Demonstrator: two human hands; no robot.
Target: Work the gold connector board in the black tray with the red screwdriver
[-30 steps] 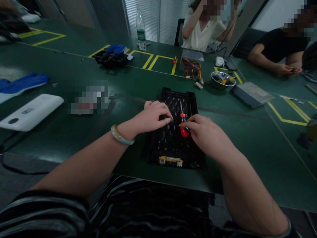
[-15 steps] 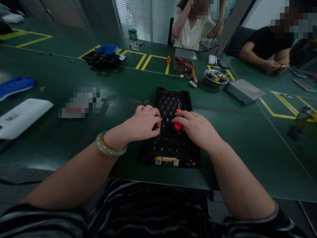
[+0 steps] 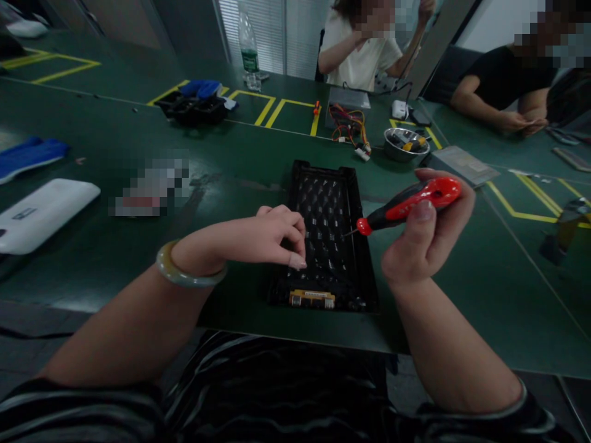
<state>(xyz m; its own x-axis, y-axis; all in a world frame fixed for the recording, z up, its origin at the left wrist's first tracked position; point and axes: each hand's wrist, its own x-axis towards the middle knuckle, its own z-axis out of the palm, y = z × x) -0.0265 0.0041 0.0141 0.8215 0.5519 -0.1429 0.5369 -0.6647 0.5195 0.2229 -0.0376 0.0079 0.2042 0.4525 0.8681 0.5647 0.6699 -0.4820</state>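
A black rectangular panel [image 3: 323, 203] with a patterned inner face lies on the green table, a small yellow-edged connector board [image 3: 312, 299] at its near end. My left hand [image 3: 272, 237] rests at the panel's left side, fingers curled and pressed together over its edge; what they hold, if anything, is hidden. Raised to the right of the panel, my right hand [image 3: 429, 227] is closed around a red and black screwdriver [image 3: 410, 203]. The screwdriver is tilted, its thin shaft pointing left and down over the panel's right part.
Farther back are a metal box [image 3: 348, 98] with coloured wires, a metal bowl [image 3: 406, 144] of tools and a black tray [image 3: 191, 109]. A white case [image 3: 46, 212] and blue glove [image 3: 30, 157] lie left. Two people sit across the table.
My right hand has moved right and up off the panel with the screwdriver, now gripped by its handle and tilted. My left hand has shifted slightly down. One person across has moved their arms.
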